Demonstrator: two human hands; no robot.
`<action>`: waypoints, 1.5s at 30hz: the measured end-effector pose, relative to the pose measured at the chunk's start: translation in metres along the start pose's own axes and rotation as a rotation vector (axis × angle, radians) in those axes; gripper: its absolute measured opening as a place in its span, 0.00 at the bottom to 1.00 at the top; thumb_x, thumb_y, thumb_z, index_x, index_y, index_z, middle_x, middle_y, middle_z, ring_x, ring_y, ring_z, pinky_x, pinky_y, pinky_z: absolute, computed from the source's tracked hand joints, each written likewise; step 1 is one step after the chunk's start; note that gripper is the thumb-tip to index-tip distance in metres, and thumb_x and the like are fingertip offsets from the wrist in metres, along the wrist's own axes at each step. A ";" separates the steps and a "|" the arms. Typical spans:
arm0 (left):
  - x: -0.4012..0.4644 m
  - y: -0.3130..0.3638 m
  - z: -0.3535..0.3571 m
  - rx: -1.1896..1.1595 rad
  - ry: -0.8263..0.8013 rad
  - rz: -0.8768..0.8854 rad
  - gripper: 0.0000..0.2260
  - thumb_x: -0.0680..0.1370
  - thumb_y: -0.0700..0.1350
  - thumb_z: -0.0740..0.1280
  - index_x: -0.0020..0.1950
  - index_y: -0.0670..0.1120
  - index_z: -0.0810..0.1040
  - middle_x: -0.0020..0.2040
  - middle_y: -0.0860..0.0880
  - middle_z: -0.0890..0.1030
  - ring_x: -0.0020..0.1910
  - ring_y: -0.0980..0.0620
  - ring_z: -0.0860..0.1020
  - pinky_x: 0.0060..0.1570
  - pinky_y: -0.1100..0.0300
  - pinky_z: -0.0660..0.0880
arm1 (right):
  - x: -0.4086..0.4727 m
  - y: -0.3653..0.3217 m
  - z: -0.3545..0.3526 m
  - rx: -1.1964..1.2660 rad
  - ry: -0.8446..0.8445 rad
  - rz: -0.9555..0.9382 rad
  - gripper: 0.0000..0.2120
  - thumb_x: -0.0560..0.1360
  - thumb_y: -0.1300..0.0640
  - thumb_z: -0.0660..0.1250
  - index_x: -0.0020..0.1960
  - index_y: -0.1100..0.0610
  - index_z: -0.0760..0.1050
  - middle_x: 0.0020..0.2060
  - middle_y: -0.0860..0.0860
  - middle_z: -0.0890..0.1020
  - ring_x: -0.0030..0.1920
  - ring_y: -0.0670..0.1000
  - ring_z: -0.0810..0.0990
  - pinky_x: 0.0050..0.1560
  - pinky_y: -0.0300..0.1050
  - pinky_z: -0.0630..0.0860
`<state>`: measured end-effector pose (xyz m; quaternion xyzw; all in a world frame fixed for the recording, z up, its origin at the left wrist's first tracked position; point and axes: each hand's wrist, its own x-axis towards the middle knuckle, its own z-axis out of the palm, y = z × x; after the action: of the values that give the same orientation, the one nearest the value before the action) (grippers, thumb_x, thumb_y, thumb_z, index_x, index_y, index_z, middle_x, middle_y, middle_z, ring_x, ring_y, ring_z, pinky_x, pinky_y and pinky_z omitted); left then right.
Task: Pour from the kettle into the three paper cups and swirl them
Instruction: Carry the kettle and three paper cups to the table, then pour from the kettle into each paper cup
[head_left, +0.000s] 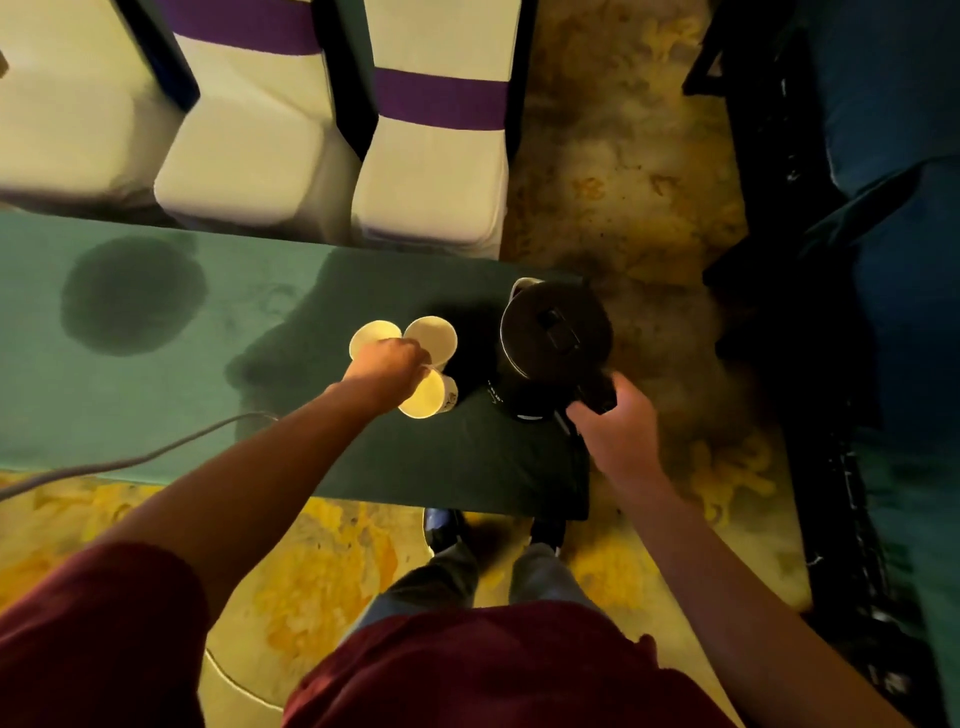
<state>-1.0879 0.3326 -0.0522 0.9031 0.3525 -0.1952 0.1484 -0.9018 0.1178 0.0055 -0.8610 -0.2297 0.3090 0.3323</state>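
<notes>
table (156, 395) left — open | cups (431, 335) touching, kettle (550, 348) just beside — narrow gap

**Green cloth, pale cups, black kettle**

The table (156, 405) wears a plain green cloth with a darker round patch at far left. Three paper cups (431, 338) are pale cream inside; the nearest shows a small dark print on its side. The kettle (550, 348) is black. The chairs (431, 171) beyond are white with purple bands. The carpet (623, 171) is mottled yellow and brown. The sleeve (93, 623) is dark red, the cable (130, 460) light grey.
</notes>
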 end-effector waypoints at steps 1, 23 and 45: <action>0.000 -0.002 0.000 -0.006 -0.002 0.010 0.14 0.82 0.46 0.61 0.65 0.48 0.80 0.61 0.46 0.82 0.57 0.44 0.81 0.54 0.51 0.79 | 0.000 0.002 0.001 -0.006 -0.002 0.008 0.10 0.73 0.56 0.72 0.51 0.49 0.74 0.43 0.46 0.81 0.48 0.49 0.82 0.44 0.43 0.80; -0.028 -0.052 0.021 -0.127 0.060 0.106 0.31 0.78 0.53 0.69 0.78 0.46 0.63 0.75 0.45 0.69 0.64 0.40 0.77 0.62 0.43 0.75 | -0.034 -0.037 0.116 -0.485 -0.307 -0.464 0.31 0.76 0.48 0.68 0.76 0.48 0.61 0.55 0.51 0.79 0.53 0.51 0.80 0.48 0.49 0.80; -0.075 -0.059 0.023 -0.152 0.274 0.168 0.20 0.78 0.38 0.66 0.70 0.47 0.74 0.58 0.45 0.83 0.51 0.41 0.83 0.45 0.49 0.79 | -0.013 -0.007 0.139 -0.599 -0.319 -0.351 0.13 0.79 0.47 0.61 0.51 0.52 0.81 0.44 0.52 0.85 0.45 0.54 0.83 0.41 0.48 0.80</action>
<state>-1.1852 0.3216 -0.0454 0.9338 0.3062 -0.0300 0.1826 -1.0073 0.1742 -0.0666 -0.8086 -0.5028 0.2967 0.0737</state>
